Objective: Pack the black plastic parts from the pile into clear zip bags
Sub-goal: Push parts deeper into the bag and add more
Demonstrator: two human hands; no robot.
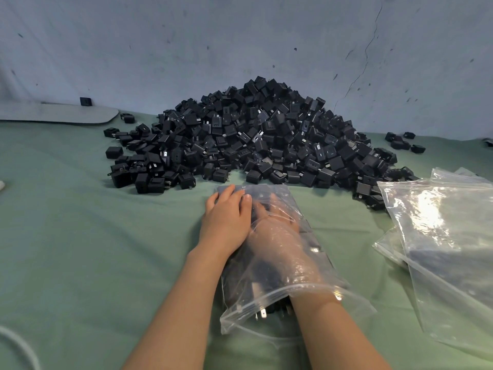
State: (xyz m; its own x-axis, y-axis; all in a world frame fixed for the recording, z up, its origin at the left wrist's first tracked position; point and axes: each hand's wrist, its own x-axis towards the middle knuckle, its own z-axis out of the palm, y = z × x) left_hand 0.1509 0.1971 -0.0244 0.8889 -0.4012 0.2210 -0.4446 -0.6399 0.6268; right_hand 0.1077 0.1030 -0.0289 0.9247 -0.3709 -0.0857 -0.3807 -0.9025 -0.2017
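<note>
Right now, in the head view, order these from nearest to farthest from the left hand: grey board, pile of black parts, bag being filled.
1. Bag being filled: under the left hand, touching.
2. Pile of black parts: just ahead of the fingers.
3. Grey board: far left, by the wall.

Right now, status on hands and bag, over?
Left hand flat on the bag, outside. Right hand inside it among black parts, grip unclear. Pile just beyond, spare bags right; nothing blocking.
</note>
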